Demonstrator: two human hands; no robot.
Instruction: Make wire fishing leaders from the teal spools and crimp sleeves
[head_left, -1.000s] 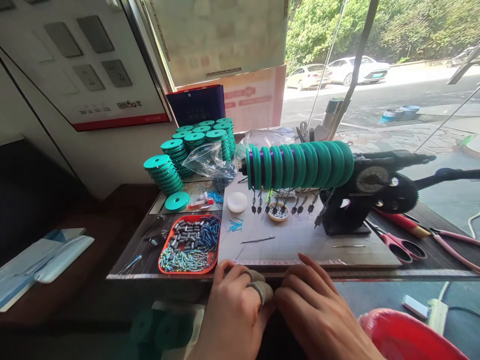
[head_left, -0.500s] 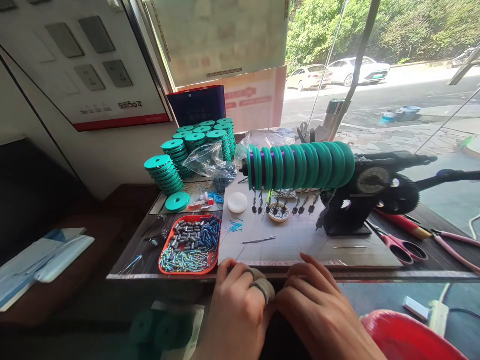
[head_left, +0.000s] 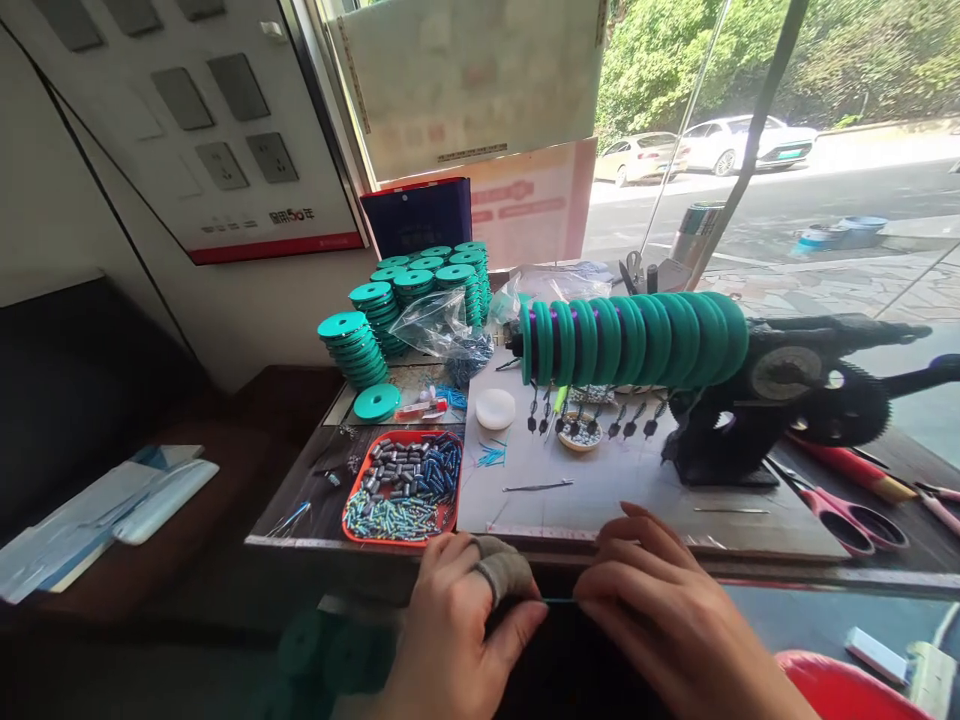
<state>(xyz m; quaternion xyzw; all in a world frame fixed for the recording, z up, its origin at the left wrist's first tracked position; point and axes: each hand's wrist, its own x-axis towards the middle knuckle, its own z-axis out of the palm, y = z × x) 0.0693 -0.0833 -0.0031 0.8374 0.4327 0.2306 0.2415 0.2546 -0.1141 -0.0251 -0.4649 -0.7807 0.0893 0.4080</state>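
Note:
My left hand (head_left: pixel 469 610), with grey tape wrapped round its fingers, is closed in a pinch at the front edge of the table. My right hand (head_left: pixel 664 600) is pinched just to the right of it. A short thin blue strand (head_left: pixel 559 600) spans the gap between the fingertips of both hands. Its ends are hidden in the fingers. Beyond the hands lies a pale board (head_left: pixel 630 510) with a slim metal needle-like tool (head_left: pixel 538 486) and several short blue pieces (head_left: pixel 492 455). A round white disc (head_left: pixel 495 409) lies behind them.
A red tray (head_left: pixel 459 500) holds small metal weights and springs. Green spools (head_left: pixel 345 325) are stacked behind. At right a black hand-cranked winder (head_left: pixel 720 440) carries a row of green spools (head_left: pixel 630 340), dark beads hanging below. Pink-handled scissors (head_left: pixel 855 525) lie right of it.
My hands have moved apart, and the blue strand now shows between them. The view has shifted, so the table's contents sit further right.

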